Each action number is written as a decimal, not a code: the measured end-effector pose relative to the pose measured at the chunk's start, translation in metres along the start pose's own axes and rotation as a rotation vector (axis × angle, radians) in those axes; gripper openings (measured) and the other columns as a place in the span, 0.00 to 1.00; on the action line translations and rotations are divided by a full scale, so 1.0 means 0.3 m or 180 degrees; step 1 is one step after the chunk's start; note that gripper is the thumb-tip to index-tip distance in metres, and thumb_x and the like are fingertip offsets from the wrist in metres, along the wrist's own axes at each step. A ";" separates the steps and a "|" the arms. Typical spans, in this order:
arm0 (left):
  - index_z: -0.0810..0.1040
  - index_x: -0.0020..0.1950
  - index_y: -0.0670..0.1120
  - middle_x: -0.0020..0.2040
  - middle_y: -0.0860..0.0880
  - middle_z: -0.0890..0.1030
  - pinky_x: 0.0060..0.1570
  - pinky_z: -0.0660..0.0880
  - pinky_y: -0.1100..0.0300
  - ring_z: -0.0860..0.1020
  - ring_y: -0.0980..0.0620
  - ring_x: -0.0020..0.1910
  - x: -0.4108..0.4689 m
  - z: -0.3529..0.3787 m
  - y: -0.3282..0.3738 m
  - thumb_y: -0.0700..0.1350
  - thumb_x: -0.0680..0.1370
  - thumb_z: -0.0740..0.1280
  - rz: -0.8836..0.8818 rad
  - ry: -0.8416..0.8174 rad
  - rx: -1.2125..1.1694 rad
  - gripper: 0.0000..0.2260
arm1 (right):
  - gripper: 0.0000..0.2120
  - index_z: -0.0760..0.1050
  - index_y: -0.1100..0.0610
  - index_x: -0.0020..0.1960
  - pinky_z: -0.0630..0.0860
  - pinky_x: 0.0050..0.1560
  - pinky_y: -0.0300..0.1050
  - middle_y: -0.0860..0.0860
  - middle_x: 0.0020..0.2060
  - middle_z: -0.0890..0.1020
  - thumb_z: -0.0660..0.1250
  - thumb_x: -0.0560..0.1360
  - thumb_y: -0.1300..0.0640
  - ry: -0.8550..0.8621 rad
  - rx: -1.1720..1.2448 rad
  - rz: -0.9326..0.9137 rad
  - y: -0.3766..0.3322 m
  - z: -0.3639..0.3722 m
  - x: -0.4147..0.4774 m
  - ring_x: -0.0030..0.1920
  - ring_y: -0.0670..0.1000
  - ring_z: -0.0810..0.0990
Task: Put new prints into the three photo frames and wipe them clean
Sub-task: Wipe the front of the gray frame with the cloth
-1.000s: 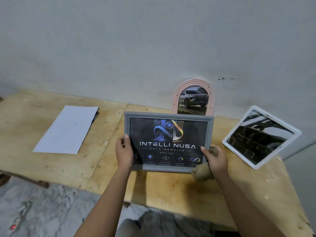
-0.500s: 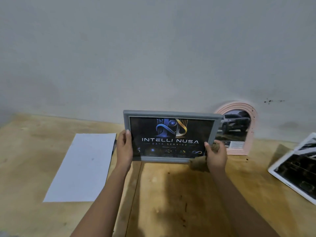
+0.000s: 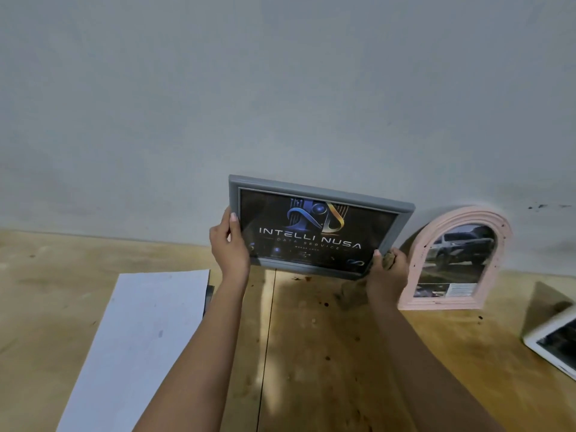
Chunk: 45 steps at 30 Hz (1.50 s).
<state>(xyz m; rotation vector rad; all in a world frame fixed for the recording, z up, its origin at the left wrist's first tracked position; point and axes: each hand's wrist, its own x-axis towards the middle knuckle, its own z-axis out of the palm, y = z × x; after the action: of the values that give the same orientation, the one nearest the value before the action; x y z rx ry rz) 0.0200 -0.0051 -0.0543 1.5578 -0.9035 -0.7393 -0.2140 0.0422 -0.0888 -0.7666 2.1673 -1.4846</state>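
Wooden bench (image 3: 311, 363); white sheet (image 3: 140, 344) flat, near left; grey frame (image 3: 314, 235), tilted, raised above far centre; pink arched frame (image 3: 455, 260) upright just right of it; white frame (image 3: 554, 341) at right edge; left hand (image 3: 229, 247) gripping grey frame's left side, right hand (image 3: 388, 275) its lower right corner plus brown cloth (image 3: 352, 296).

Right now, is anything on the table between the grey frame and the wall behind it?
Nothing visible. The left hand and right hand hold the grey frame tilted above the table; the pink arched frame stands to its right, the white sheet lies to its left.
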 end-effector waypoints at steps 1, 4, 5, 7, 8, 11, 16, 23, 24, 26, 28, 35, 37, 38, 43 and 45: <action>0.74 0.62 0.39 0.49 0.43 0.70 0.55 0.68 0.58 0.72 0.48 0.49 0.006 0.012 -0.013 0.50 0.82 0.55 -0.0015 -0.0006 -0.0029 0.18 | 0.16 0.71 0.61 0.64 0.65 0.62 0.43 0.58 0.59 0.74 0.62 0.78 0.57 0.0017 -0.0044 0.0010 0.008 0.011 0.009 0.60 0.57 0.72; 0.73 0.61 0.35 0.48 0.39 0.71 0.55 0.67 0.56 0.71 0.47 0.48 0.013 0.040 -0.046 0.49 0.82 0.56 -0.0025 0.0000 0.0007 0.19 | 0.15 0.71 0.60 0.63 0.70 0.64 0.53 0.58 0.57 0.75 0.61 0.78 0.55 0.0039 -0.0073 0.0009 0.028 0.031 0.030 0.58 0.57 0.74; 0.72 0.61 0.34 0.49 0.36 0.72 0.54 0.67 0.56 0.71 0.45 0.48 0.016 0.049 -0.061 0.49 0.82 0.56 -0.0032 0.0016 0.0023 0.19 | 0.15 0.71 0.60 0.63 0.70 0.64 0.52 0.58 0.58 0.74 0.61 0.78 0.55 0.0036 -0.0040 0.0020 0.033 0.034 0.036 0.58 0.56 0.74; 0.72 0.60 0.33 0.49 0.33 0.72 0.51 0.68 0.56 0.72 0.40 0.51 0.017 0.066 -0.087 0.48 0.82 0.56 -0.0067 0.0028 0.0030 0.19 | 0.15 0.70 0.59 0.65 0.67 0.63 0.44 0.57 0.60 0.74 0.60 0.79 0.56 0.0032 -0.0004 0.0028 0.036 0.037 0.048 0.60 0.55 0.73; 0.72 0.61 0.33 0.47 0.35 0.71 0.50 0.68 0.57 0.72 0.40 0.52 0.014 0.073 -0.096 0.48 0.82 0.57 -0.0103 0.0039 0.0012 0.19 | 0.15 0.70 0.59 0.65 0.65 0.62 0.43 0.57 0.60 0.74 0.60 0.79 0.56 0.0048 -0.0029 -0.0007 0.039 0.039 0.056 0.61 0.55 0.72; 0.73 0.61 0.34 0.45 0.41 0.70 0.50 0.67 0.57 0.72 0.42 0.51 0.005 0.092 -0.123 0.48 0.82 0.56 -0.0103 0.0062 0.0036 0.19 | 0.15 0.70 0.60 0.65 0.65 0.61 0.43 0.58 0.60 0.74 0.59 0.79 0.58 0.0121 -0.0084 -0.0070 0.042 0.048 0.078 0.61 0.57 0.72; 0.73 0.62 0.36 0.50 0.36 0.74 0.53 0.68 0.56 0.71 0.48 0.46 0.004 0.111 -0.157 0.49 0.82 0.56 -0.0212 0.0092 0.0137 0.18 | 0.14 0.72 0.63 0.63 0.61 0.57 0.36 0.60 0.58 0.75 0.59 0.79 0.61 0.0208 -0.0241 -0.0113 0.042 0.056 0.085 0.60 0.57 0.72; 0.74 0.63 0.38 0.46 0.42 0.71 0.53 0.68 0.58 0.70 0.51 0.45 0.001 0.131 -0.166 0.49 0.82 0.56 -0.0234 0.0082 0.0210 0.18 | 0.11 0.73 0.64 0.60 0.60 0.51 0.29 0.60 0.56 0.75 0.59 0.79 0.64 0.0198 -0.0368 -0.0054 0.055 0.070 0.081 0.58 0.57 0.73; 0.74 0.63 0.38 0.46 0.42 0.71 0.52 0.67 0.59 0.71 0.50 0.46 0.001 0.131 -0.167 0.49 0.82 0.56 -0.0219 0.0086 0.0231 0.18 | 0.12 0.72 0.64 0.61 0.59 0.50 0.28 0.60 0.57 0.74 0.59 0.79 0.64 0.0204 -0.0363 -0.0011 0.051 0.071 0.078 0.59 0.56 0.72; 0.73 0.62 0.35 0.45 0.37 0.70 0.50 0.67 0.58 0.71 0.44 0.48 0.001 0.128 -0.169 0.48 0.82 0.55 -0.0140 0.0070 0.0267 0.18 | 0.15 0.70 0.64 0.65 0.60 0.51 0.29 0.60 0.59 0.73 0.58 0.79 0.63 0.0173 -0.0350 0.0062 0.048 0.073 0.074 0.60 0.56 0.71; 0.73 0.61 0.34 0.47 0.33 0.72 0.50 0.68 0.59 0.71 0.44 0.49 -0.003 0.126 -0.173 0.48 0.82 0.56 -0.0085 0.0089 0.0248 0.18 | 0.15 0.69 0.64 0.65 0.63 0.52 0.32 0.60 0.59 0.73 0.59 0.79 0.63 0.0129 -0.0379 0.0065 0.046 0.074 0.074 0.59 0.56 0.72; 0.74 0.65 0.39 0.53 0.39 0.75 0.46 0.65 0.77 0.72 0.49 0.53 -0.016 0.131 -0.175 0.48 0.82 0.57 -0.0106 0.0283 0.0127 0.17 | 0.18 0.65 0.62 0.69 0.63 0.52 0.31 0.59 0.63 0.71 0.58 0.80 0.62 0.0021 -0.0263 0.0170 0.041 0.080 0.068 0.62 0.54 0.71; 0.74 0.65 0.40 0.54 0.41 0.76 0.48 0.66 0.72 0.73 0.49 0.55 -0.017 0.132 -0.182 0.49 0.82 0.57 -0.0113 0.0300 0.0133 0.18 | 0.19 0.64 0.61 0.70 0.61 0.51 0.26 0.58 0.64 0.71 0.58 0.80 0.63 -0.0003 -0.0211 0.0165 0.049 0.078 0.061 0.63 0.54 0.70; 0.74 0.65 0.40 0.54 0.41 0.76 0.49 0.66 0.69 0.73 0.48 0.55 -0.018 0.133 -0.185 0.49 0.82 0.56 -0.0106 0.0314 0.0149 0.18 | 0.20 0.63 0.61 0.71 0.59 0.51 0.25 0.58 0.65 0.70 0.58 0.80 0.63 -0.0008 -0.0176 0.0159 0.053 0.078 0.057 0.65 0.53 0.69; 0.74 0.65 0.40 0.55 0.44 0.77 0.49 0.66 0.70 0.73 0.50 0.56 -0.017 0.133 -0.188 0.48 0.82 0.57 -0.0079 0.0328 0.0124 0.18 | 0.21 0.62 0.59 0.72 0.58 0.54 0.26 0.55 0.68 0.68 0.58 0.80 0.62 0.0019 -0.0049 0.0226 0.060 0.073 0.048 0.67 0.51 0.67; 0.74 0.64 0.38 0.54 0.42 0.77 0.51 0.67 0.67 0.73 0.48 0.57 -0.010 0.133 -0.189 0.48 0.82 0.56 -0.0054 0.0288 0.0134 0.17 | 0.20 0.62 0.59 0.71 0.58 0.54 0.25 0.55 0.68 0.68 0.58 0.80 0.62 0.0053 -0.0018 0.0250 0.060 0.074 0.048 0.67 0.51 0.67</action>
<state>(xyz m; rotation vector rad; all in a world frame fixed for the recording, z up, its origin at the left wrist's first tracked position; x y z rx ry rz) -0.0066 -0.0186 -0.1171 1.6248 -0.8449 -0.6601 -0.2155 0.0221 -0.1137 -0.6653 2.1887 -1.4509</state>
